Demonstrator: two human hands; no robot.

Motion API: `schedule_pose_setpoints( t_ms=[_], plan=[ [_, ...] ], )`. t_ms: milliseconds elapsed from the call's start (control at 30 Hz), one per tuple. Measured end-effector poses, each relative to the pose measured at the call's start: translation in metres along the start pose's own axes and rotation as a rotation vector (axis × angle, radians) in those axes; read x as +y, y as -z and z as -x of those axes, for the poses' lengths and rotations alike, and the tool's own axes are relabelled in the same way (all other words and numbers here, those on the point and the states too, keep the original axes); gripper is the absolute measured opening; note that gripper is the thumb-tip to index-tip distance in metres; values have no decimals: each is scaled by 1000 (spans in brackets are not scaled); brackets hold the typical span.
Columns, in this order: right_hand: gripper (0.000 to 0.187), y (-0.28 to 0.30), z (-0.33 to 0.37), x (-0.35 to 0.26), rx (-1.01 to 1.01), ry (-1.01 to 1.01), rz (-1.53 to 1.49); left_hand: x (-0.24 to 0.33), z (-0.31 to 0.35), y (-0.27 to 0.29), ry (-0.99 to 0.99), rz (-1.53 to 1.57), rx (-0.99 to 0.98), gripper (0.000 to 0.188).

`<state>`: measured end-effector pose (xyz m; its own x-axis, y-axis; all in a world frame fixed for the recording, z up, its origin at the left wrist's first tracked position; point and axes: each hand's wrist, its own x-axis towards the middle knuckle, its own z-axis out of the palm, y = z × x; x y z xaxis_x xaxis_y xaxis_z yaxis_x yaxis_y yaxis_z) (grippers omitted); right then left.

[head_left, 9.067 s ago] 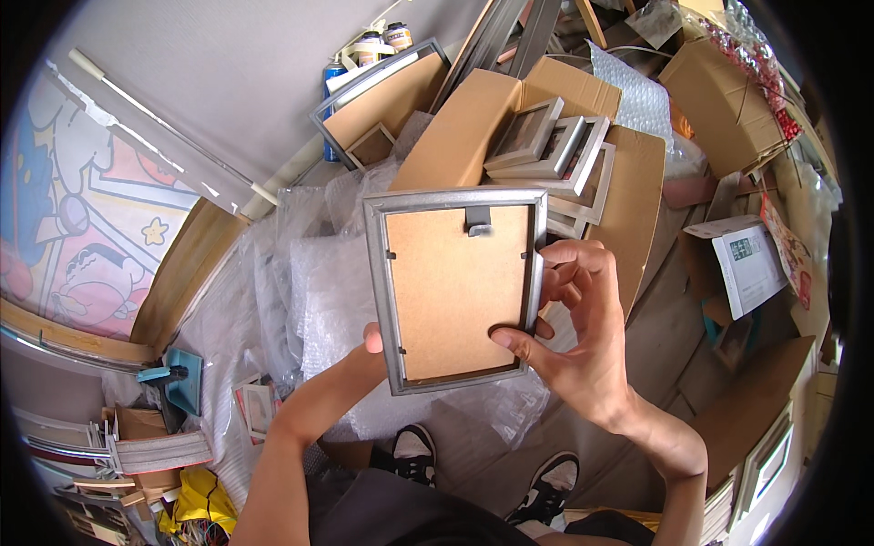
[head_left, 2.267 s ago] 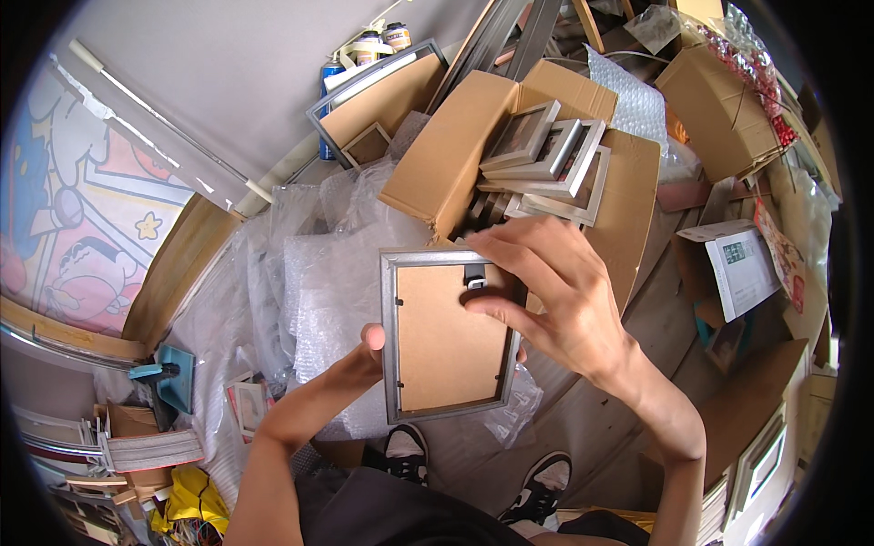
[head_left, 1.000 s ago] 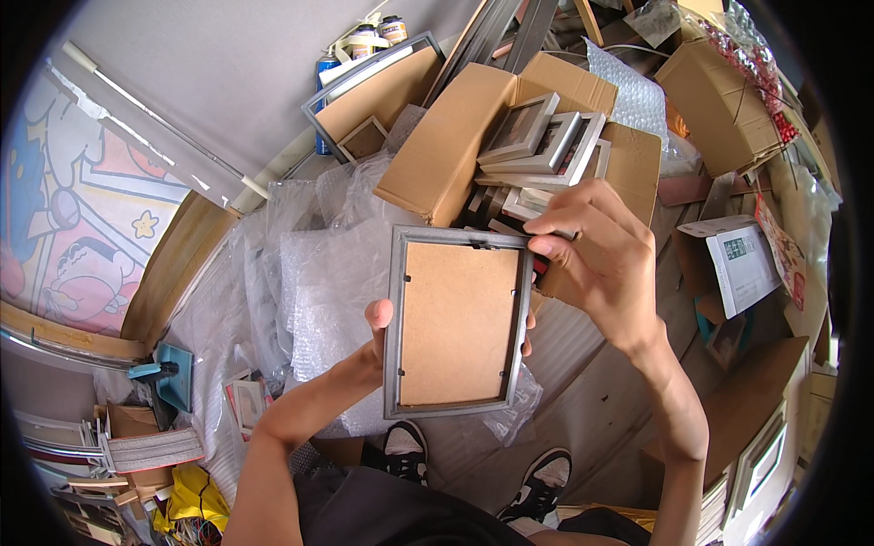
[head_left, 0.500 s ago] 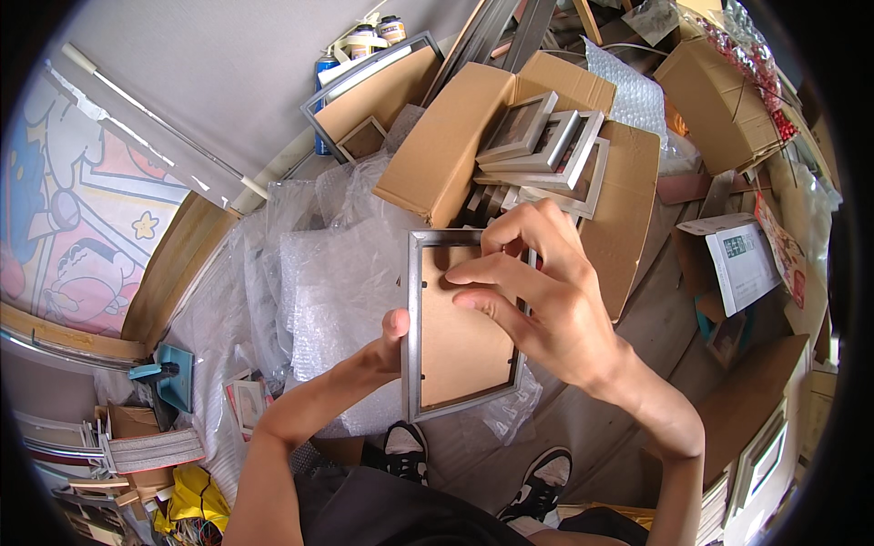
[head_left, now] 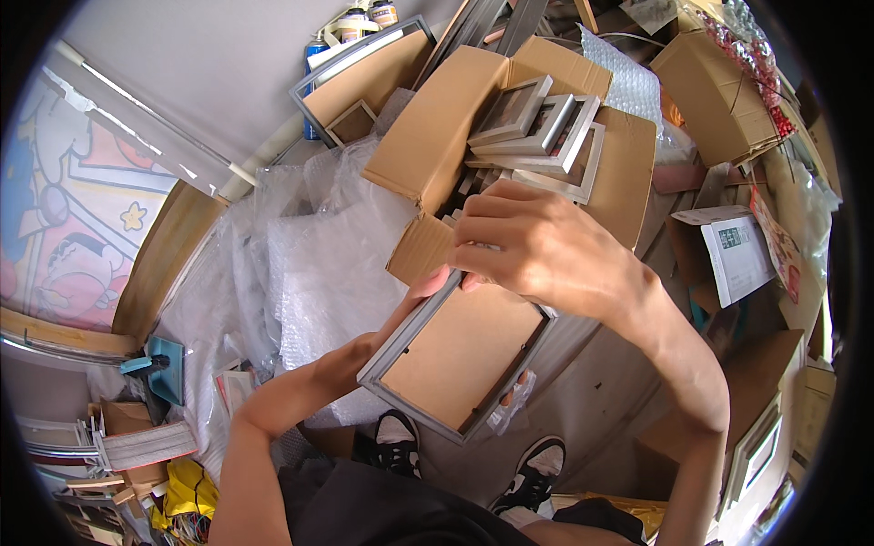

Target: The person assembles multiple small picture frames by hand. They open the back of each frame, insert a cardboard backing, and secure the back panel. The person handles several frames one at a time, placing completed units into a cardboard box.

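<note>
A grey picture frame [head_left: 460,359] with a brown backing board faces back side up, tilted in front of me. Small dark tabs show along its inner edge. My left hand [head_left: 424,293] holds the frame from beneath, its thumb at the upper left corner and fingertips showing past the lower right edge. Over the frame's top edge, my right hand [head_left: 528,238] is closed, fingers bent down and a fingertip against the corner. Most of its fingertips are hidden behind the knuckles. Just beyond stands an open cardboard box [head_left: 435,127] with several silver picture frames [head_left: 523,136] stacked in it.
Bubble wrap [head_left: 319,273] covers the floor at left, near a teal dustpan [head_left: 167,371]. Larger frames [head_left: 373,82] lean on the wall behind. At right are another carton [head_left: 719,96], a white box [head_left: 736,259] and leaning boards. My shoes [head_left: 398,444] stand below the frame.
The picture frame has turned clockwise and tilted. My right hand has moved from over the backing to the top edge and closed there; my left thumb has shifted up to the corner.
</note>
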<state>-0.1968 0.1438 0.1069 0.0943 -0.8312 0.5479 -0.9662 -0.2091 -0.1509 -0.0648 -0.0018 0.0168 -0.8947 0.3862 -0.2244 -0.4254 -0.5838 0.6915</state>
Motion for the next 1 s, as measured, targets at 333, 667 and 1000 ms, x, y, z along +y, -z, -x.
schedule_pose_setpoints(
  t_ms=[333,667,1000],
  plan=[
    [24,-19,31,10,-60,247,100,-28,-9,3,63,732,-395,69],
    [17,-20,44,3,-145,286,50,-39,-10,14,208,500,-379,77],
    [19,17,30,-21,-43,-190,-6,-14,3,19,156,285,-144,90]
  ],
)
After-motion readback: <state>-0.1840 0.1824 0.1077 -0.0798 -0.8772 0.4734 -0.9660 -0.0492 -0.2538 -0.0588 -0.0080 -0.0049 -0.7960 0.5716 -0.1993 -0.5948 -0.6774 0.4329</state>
